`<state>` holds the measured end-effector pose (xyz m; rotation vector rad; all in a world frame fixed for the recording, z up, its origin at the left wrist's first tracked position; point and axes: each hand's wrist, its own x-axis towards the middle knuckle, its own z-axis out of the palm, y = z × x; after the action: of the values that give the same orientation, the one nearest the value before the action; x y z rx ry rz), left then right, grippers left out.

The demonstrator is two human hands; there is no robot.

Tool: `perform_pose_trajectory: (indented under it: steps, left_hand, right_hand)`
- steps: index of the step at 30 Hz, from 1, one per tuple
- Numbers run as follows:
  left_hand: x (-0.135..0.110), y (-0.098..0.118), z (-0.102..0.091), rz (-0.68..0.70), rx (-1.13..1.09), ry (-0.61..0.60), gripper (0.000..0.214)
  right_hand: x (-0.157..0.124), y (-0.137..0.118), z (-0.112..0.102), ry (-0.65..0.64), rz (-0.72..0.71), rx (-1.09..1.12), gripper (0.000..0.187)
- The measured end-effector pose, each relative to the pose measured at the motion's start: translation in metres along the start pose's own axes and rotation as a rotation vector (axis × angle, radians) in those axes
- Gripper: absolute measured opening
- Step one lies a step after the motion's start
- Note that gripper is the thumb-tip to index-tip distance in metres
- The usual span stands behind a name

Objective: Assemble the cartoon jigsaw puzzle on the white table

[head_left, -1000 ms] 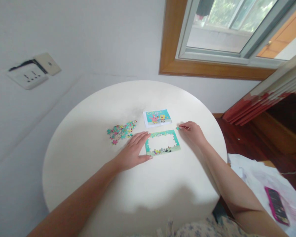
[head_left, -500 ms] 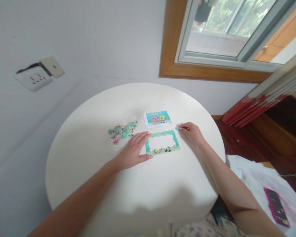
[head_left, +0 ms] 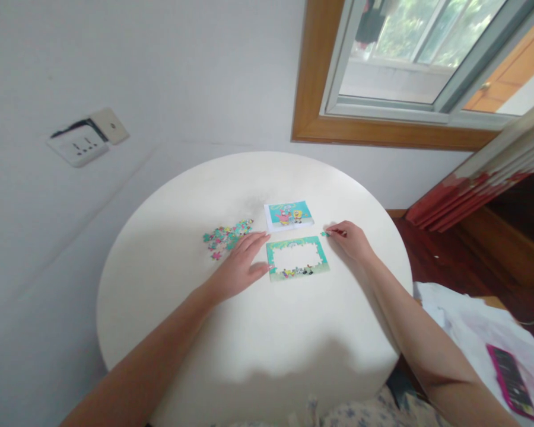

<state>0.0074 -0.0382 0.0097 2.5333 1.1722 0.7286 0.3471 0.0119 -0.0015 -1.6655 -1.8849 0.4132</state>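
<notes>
A jigsaw puzzle frame [head_left: 298, 276], green with cartoon figures along its lower edge and a white middle, lies flat on the round white table. My left hand [head_left: 240, 267] rests at the frame's left side, fingers stretched out and thumb near its lower left. Just right of the frame, my right hand [head_left: 347, 238] pinches a small green puzzle piece [head_left: 324, 233] close to the tabletop. Behind the frame lies a picture card [head_left: 290, 216] showing a pink and a yellow cartoon figure. Beyond my left fingers is a heap of loose puzzle pieces [head_left: 222, 238], partly covered by the hand.
The table [head_left: 267, 344] stands against a wall with a socket [head_left: 79, 145]. A wood-framed window [head_left: 404, 127] is behind it at right, beside a red and white curtain [head_left: 467, 196]. A pink-edged phone [head_left: 511, 379] lies on white cloth at lower right.
My left thumb has shifted up along the frame's left side, and the fingers are drawn slightly together. The piece in my right hand appears turned, showing more green. The whole view has shifted slightly.
</notes>
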Motion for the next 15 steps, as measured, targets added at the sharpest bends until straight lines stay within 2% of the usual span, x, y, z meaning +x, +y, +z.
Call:
perform_pose_trajectory:
  steps: [4, 15]
  left_hand:
    - [0.0021, -0.0053, -0.0038, -0.042, 0.043, 0.078, 0.050]
    - [0.0030, -0.0052, -0.0028, -0.065, 0.065, 0.072, 0.049]
  right_hand:
    - [-0.0010, -0.0003, -0.0023, -0.043, -0.017, 0.036, 0.019]
    - [-0.0010, 0.0010, -0.0038, -0.070, -0.024, 0.079, 0.016]
